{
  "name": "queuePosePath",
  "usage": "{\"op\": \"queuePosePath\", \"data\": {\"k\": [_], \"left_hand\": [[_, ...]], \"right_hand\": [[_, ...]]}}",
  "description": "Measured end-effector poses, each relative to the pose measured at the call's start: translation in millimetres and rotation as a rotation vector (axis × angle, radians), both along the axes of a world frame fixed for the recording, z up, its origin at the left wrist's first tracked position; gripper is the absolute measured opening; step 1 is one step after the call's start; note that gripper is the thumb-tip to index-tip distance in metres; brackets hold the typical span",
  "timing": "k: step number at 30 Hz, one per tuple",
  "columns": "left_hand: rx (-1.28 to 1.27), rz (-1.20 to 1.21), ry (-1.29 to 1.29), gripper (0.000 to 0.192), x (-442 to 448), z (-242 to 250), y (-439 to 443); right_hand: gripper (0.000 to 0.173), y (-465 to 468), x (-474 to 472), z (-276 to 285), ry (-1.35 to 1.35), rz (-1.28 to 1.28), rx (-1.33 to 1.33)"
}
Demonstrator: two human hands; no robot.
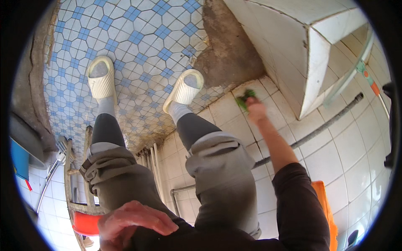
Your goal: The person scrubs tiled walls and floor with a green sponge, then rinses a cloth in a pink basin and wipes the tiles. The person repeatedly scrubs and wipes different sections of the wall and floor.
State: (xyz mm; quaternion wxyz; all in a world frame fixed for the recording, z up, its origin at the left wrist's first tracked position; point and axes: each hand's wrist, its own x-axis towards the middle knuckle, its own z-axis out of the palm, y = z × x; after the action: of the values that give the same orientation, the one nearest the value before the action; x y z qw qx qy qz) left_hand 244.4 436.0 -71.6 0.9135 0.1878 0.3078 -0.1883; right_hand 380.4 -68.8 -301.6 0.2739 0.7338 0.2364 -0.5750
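Note:
My right hand (pixel 257 109) reaches down to the white wall tiles at the right, closed on a green scrubbing pad (pixel 244 99). The pad and fingertips are blurred, and the pad lies against or very near the tiles (pixel 224 114), just above their dirty joint with the floor. My left hand (pixel 135 219) is at the bottom, over my lap, its fingers loosely bent and holding nothing visible. A red plastic item (pixel 86 223) shows beside it. My feet, in cream slippers (pixel 102 78), stand on the blue and white tiled floor (pixel 135 37).
A white tiled block (pixel 282 47) stands at upper right beside bare brown concrete (pixel 229 47). A grey pipe (pixel 326 125) runs along the tiled wall, with thin white pipes (pixel 155 169) between my legs. A wooden ladder-like frame (pixel 68 175) and a grey basin (pixel 26 138) are at left.

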Motion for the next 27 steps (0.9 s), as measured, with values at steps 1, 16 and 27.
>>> {"op": "queuePosePath", "data": {"k": [1,16,27], "left_hand": [[-0.001,-0.012,-0.025,0.071,-1,-2,0],[0.015,-0.091,0.094,0.063,-27,18,-17],[0.027,-0.163,0.060,0.057,-79,3,-7]], "right_hand": [[0.032,-1,-7,-4,-0.018,0.014,0.025],[0.020,1,50,135,-0.285,0.044,-0.019],[0.020,71,-130,149,0.075,0.133,-0.022]]}}
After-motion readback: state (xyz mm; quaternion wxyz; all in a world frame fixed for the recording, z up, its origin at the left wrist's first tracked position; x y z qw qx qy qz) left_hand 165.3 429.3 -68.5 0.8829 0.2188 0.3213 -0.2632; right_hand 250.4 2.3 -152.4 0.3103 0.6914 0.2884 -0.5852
